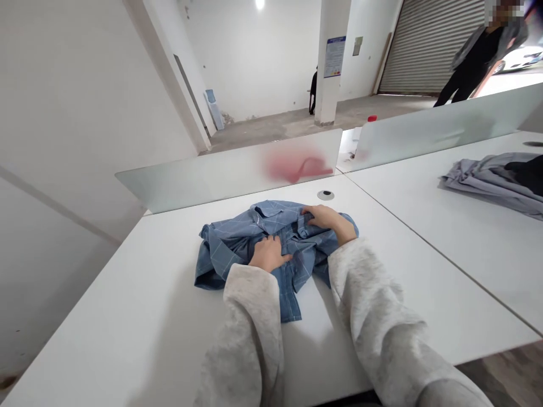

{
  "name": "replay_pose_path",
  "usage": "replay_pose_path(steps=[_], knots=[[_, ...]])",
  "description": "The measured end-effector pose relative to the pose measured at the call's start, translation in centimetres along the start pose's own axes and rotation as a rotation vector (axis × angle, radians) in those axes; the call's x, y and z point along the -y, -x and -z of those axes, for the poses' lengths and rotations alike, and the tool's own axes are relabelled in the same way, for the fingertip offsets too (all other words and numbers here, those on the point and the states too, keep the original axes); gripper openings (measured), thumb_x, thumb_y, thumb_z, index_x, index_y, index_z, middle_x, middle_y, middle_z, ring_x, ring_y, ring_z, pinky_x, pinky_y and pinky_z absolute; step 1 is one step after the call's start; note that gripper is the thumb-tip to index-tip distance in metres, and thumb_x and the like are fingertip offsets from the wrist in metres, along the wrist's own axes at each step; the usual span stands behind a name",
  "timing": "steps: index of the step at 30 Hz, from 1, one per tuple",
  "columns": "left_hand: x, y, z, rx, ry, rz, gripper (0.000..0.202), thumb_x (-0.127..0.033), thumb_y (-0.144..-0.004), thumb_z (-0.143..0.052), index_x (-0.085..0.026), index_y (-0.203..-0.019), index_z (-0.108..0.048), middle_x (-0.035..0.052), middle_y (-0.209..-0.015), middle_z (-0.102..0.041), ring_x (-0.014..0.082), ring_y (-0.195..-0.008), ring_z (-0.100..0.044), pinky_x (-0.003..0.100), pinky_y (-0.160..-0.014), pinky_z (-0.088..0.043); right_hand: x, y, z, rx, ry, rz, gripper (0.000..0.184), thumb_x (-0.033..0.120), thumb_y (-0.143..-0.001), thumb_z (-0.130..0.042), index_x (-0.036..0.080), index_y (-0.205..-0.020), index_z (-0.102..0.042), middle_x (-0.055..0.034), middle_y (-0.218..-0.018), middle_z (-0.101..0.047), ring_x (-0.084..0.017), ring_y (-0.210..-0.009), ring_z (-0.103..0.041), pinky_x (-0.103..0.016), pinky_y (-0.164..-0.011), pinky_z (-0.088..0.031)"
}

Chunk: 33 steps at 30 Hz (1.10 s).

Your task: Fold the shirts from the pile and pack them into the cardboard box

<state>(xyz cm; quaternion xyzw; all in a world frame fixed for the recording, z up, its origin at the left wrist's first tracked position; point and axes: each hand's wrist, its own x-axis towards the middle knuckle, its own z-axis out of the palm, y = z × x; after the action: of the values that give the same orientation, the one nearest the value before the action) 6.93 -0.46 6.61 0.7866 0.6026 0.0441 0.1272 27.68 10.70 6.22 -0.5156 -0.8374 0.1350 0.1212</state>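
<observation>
A crumpled blue checked shirt (pixel 229 234) lies bunched on the white table in front of me, with a strip of its front hanging toward me. At its middle is my left hand (pixel 269 254), fingers curled into the cloth beside the button strip and thumb stretched to the right. Farther up and to the right, my right hand (pixel 326 220) grips the shirt's upper edge, its fingers bent over a fold. The fingertips of both hands are partly hidden by fabric.
The white table (pixel 169 316) ends at a frosted divider (pixel 203 178), with a blurred red thing behind it. A cable hole (pixel 326 195) sits behind the shirt. Grey and black clothes (pixel 487 175) lie on the right table. A person (pixel 475 56) stands beyond the divider.
</observation>
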Motion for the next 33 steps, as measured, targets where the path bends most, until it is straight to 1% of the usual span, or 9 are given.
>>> replay_pose_path(steps=[6,8,12,17,22,25,28,30,33], knots=[[2.0,1.2,3.1,-0.177,0.021,0.206,0.027,-0.035,-0.089,-0.052,-0.017,-0.109,-0.058,0.0082,-0.106,-0.062,0.0197,-0.093,-0.061,0.036,-0.078,-0.051,-1.0,1.4,3.2,-0.244,-0.01,-0.001,0.024,0.018,-0.079,-0.055,0.02,-0.101,-0.065,-0.007,-0.1,-0.069,-0.022,-0.092,-0.061,-0.03,-0.079,-0.044],[3.6,2.3,5.1,-0.319,0.1,0.313,0.024,-0.033,-0.091,-0.044,-0.017,-0.098,-0.061,0.0058,-0.082,-0.066,0.0193,-0.076,-0.063,0.032,-0.067,-0.049,-1.0,2.1,4.3,-0.406,-0.101,-0.017,0.022,0.019,-0.078,-0.055,0.02,-0.096,-0.066,-0.0059,-0.095,-0.069,-0.021,-0.086,-0.061,-0.03,-0.076,-0.044],[6.0,4.8,8.0,-0.76,0.654,0.425,0.019,-0.032,-0.087,-0.041,-0.019,-0.088,-0.055,-0.0041,-0.047,-0.056,0.0134,-0.037,-0.05,0.023,-0.042,-0.038,-0.5,3.0,5.6,-0.681,-0.367,-0.049,0.02,0.024,-0.078,-0.055,0.02,-0.094,-0.065,-0.0022,-0.077,-0.066,-0.018,-0.066,-0.059,-0.029,-0.066,-0.047],[6.3,5.5,8.8,-1.137,0.973,0.312,0.013,-0.028,-0.082,-0.046,-0.018,-0.089,-0.049,-0.001,-0.061,-0.066,0.0119,-0.04,-0.058,0.019,-0.038,-0.041,0.7,3.3,6.3,-0.833,-0.631,0.022,0.018,0.029,-0.078,-0.057,0.022,-0.094,-0.063,0.0021,-0.067,-0.061,-0.014,-0.054,-0.057,-0.027,-0.058,-0.049],[6.5,6.4,9.6,-1.288,1.027,0.318,0.009,-0.027,-0.077,-0.048,-0.019,-0.08,-0.047,-0.0002,-0.063,-0.067,0.0134,-0.048,-0.062,0.018,-0.038,-0.041,1.3,4.2,7.3,-0.845,-0.766,0.141,0.013,0.027,-0.077,-0.061,0.021,-0.088,-0.065,0.0004,-0.08,-0.065,-0.013,-0.062,-0.063,-0.029,-0.062,-0.053],[7.4,9.8,10.4,-1.121,0.879,0.401,0.013,-0.03,-0.07,-0.055,-0.02,-0.062,-0.051,-0.0043,-0.044,-0.055,0.0111,-0.039,-0.052,0.018,-0.038,-0.038,1.0,6.0,8.4,-0.88,-0.79,0.212,0.01,0.022,-0.075,-0.064,0.021,-0.083,-0.068,-0.0001,-0.088,-0.065,-0.014,-0.072,-0.065,-0.031,-0.07,-0.055],[8.9,14.2,10.8,-0.533,0.599,0.442,0.026,-0.046,-0.066,-0.063,-0.024,-0.053,-0.056,-0.0039,-0.04,-0.051,0.013,-0.04,-0.047,0.022,-0.041,-0.041,0.9,8.3,9.6,-0.904,-0.806,0.274,0.012,0.015,-0.074,-0.064,0.023,-0.081,-0.07,0.0019,-0.081,-0.065,-0.014,-0.074,-0.064,-0.031,-0.073,-0.055],[10.0,16.2,10.7,-0.27,0.476,0.482,0.032,-0.06,-0.063,-0.06,-0.028,-0.061,-0.063,-0.0028,-0.047,-0.058,0.0168,-0.046,-0.054,0.026,-0.047,-0.046,1.1,9.5,10.2,-0.919,-0.833,0.292,0.015,0.013,-0.075,-0.064,0.025,-0.082,-0.07,0.003,-0.077,-0.064,-0.013,-0.07,-0.064,-0.03,-0.071,-0.054],[10.8,16.9,10.2,-0.331,0.302,0.551,0.044,-0.069,-0.059,-0.055,-0.031,-0.076,-0.07,-0.0019,-0.056,-0.066,0.0209,-0.056,-0.062,0.03,-0.054,-0.05,1.3,10.6,10.6,-0.84,-0.847,0.312,0.014,0.013,-0.076,-0.064,0.024,-0.082,-0.071,0.0028,-0.075,-0.063,-0.013,-0.065,-0.063,-0.03,-0.067,-0.053]])
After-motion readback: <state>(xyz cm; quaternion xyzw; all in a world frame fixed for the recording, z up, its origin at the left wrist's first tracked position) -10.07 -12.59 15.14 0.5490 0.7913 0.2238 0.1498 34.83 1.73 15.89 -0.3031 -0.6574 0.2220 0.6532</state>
